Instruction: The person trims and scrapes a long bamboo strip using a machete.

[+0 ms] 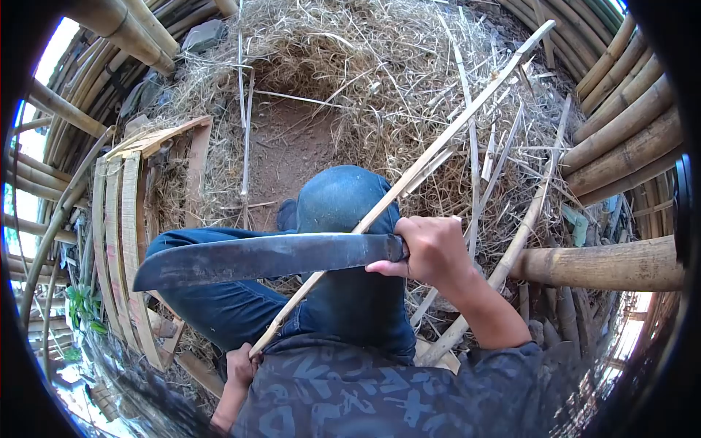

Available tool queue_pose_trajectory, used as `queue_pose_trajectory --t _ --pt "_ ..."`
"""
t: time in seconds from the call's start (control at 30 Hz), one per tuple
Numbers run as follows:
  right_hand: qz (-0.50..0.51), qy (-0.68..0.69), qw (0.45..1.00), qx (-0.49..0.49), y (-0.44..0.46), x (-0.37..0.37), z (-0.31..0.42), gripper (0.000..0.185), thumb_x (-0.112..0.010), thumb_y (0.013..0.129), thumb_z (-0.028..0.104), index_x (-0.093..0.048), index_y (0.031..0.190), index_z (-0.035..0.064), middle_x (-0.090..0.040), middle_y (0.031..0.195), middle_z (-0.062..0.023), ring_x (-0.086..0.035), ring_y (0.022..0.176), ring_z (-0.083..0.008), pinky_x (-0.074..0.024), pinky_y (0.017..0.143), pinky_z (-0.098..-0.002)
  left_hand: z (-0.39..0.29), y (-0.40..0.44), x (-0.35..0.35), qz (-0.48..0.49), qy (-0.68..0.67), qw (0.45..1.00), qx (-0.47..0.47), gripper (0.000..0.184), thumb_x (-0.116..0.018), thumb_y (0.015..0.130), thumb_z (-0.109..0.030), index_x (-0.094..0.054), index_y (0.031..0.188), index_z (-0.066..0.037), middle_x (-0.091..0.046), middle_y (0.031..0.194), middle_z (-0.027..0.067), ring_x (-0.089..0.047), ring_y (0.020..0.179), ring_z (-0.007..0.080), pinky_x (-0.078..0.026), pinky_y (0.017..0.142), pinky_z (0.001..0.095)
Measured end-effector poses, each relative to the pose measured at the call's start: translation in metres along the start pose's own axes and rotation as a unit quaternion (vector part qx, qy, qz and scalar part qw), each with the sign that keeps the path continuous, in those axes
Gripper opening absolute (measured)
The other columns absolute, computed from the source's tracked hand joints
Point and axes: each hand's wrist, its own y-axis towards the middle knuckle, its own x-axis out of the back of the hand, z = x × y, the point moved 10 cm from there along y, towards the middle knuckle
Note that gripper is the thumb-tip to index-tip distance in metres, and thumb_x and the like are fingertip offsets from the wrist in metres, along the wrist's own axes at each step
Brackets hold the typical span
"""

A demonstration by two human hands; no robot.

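Observation:
My right hand [437,252] grips the handle of a machete [255,259], its fingers wrapped round it and the thumb along the blade's base. The wide dark blade points left across my knees, above a long split bamboo strip [431,157]. That strip runs slantwise from my waist at lower left up to the top right. At its near end my left hand [239,367] is closed on it, beside my hip. The blade crosses over the strip near my raised knee; whether the two touch I cannot tell.
Dry straw and shavings [409,87] cover the ground around a bare earth patch [292,142]. A wooden slat crate [120,241] stands at left. Thick bamboo poles [606,266] jut in from the right, and more poles [117,29] line the upper left. A bamboo pole [522,241] lies right of my knee.

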Motion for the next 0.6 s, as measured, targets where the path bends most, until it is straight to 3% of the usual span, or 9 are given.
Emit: queue_pose_trajectory --t 0.17,0.27,0.3,0.33,0.4,0.47,0.6 --pt "-0.029 -0.042 0.999 0.017 -0.001 0.007 -0.007 0.066 -0.068 0.067 0.072 -0.052 0.062 0.0076 -0.046 0.051 -0.0054 -0.056 0.047 -0.024 -0.0443 0.043 -0.0356 0.009 -0.002 -0.003 -0.025 -0.061 0.998 0.026 0.021 -0.061 0.086 -0.014 -0.052 0.069 -0.005 -0.052 0.055 0.0162 -0.055 0.049 0.0372 -0.043 0.047 0.0433" --pt "-0.041 -0.056 0.997 0.03 -0.002 0.012 -0.013 0.069 -0.065 0.068 0.074 -0.051 0.061 0.0074 -0.046 0.05 -0.0057 -0.056 0.045 -0.0246 -0.0442 0.042 -0.0358 0.027 -0.013 -0.013 -0.025 -0.03 0.999 0.024 0.021 -0.062 0.084 -0.013 -0.052 0.068 -0.005 -0.055 0.056 0.0148 -0.058 0.051 0.0362 -0.045 0.048 0.0421" --pt "-0.053 -0.072 0.996 0.011 -0.002 0.021 -0.023 0.072 -0.061 0.069 0.078 -0.051 0.06 0.0072 -0.048 0.05 -0.0057 -0.055 0.044 -0.0248 -0.0446 0.041 -0.0356 0.042 -0.02 -0.021 -0.027 -0.028 0.999 0.026 0.021 -0.062 0.084 -0.013 -0.052 0.068 -0.005 -0.055 0.056 0.0148 -0.058 0.051 0.0362 -0.045 0.048 0.0421" --pt "-0.098 -0.097 0.99 0.003 -0.003 0.034 -0.035 0.071 -0.054 0.077 0.077 -0.048 0.055 0.01 -0.049 0.048 -0.0037 -0.055 0.041 -0.0198 -0.0442 0.04 -0.0346 0.058 -0.025 -0.028 -0.029 -0.056 0.996 0.061 0.02 -0.063 0.084 -0.013 -0.052 0.068 -0.006 -0.056 0.056 0.0146 -0.058 0.051 0.036 -0.045 0.048 0.042" --pt "-0.113 -0.099 0.982 -0.111 -0.007 0.052 -0.098 0.069 -0.048 0.085 0.073 -0.052 0.058 0.0093 -0.052 0.047 -0.004 -0.055 0.04 -0.0176 -0.0434 0.037 -0.0324 0.068 -0.033 -0.031 -0.026 -0.084 0.991 0.097 0.02 -0.064 0.083 -0.012 -0.052 0.067 -0.006 -0.056 0.056 0.0144 -0.059 0.052 0.0358 -0.045 0.048 0.0419" --pt "-0.07 -0.061 0.966 -0.241 -0.009 0.066 -0.163 0.07 -0.045 0.089 0.071 -0.056 0.061 0.0076 -0.052 0.048 -0.0016 -0.052 0.039 -0.0146 -0.0411 0.036 -0.0292 0.013 -0.006 -0.003 -0.026 -0.005 0.999 0.028 0.022 -0.065 0.082 -0.013 -0.051 0.067 -0.006 -0.055 0.055 0.0156 -0.059 0.051 0.036 -0.045 0.048 0.0428" --pt "-0.089 -0.045 0.967 -0.234 -0.015 0.066 -0.177 0.077 -0.041 0.087 0.075 -0.06 0.064 0.0038 -0.052 0.049 -0.0015 -0.05 0.039 -0.0128 -0.04 0.037 -0.0263 0.0 0.001 0.002 -0.037 -0.003 0.999 -0.002 0.022 -0.066 0.081 -0.013 -0.05 0.067 -0.006 -0.054 0.054 0.0168 -0.058 0.051 0.037 -0.044 0.048 0.0438"
